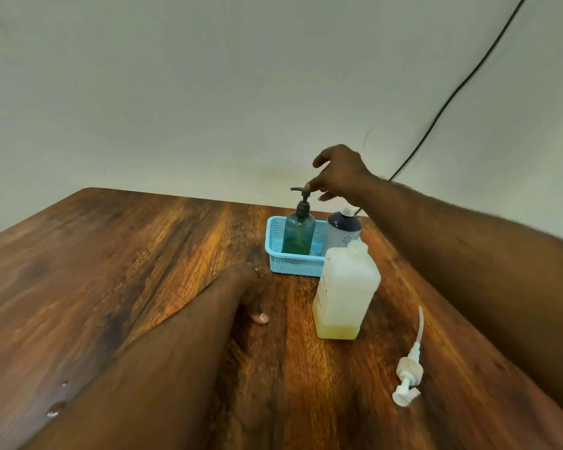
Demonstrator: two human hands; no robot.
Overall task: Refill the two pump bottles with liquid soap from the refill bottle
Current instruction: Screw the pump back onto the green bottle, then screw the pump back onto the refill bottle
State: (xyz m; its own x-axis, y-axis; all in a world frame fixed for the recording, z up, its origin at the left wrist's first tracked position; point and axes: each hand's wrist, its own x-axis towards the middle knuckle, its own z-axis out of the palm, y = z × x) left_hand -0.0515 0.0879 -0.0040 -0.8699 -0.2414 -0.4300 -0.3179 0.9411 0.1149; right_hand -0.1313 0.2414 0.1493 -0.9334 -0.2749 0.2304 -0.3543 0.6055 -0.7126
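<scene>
A green pump bottle with a dark pump head stands in a light blue basket at the far side of the wooden table. Beside it in the basket stands a white and dark blue bottle. My right hand hovers over them, its fingertips touching the green bottle's pump head. In front of the basket stands the translucent refill bottle, uncapped, with a little yellow soap at its bottom. A white pump with its tube lies on the table to the right. My left hand rests on the table.
The wooden table meets a pale wall at its far edge. A black cable runs down the wall behind the basket. A few drops of liquid lie near the table's left front.
</scene>
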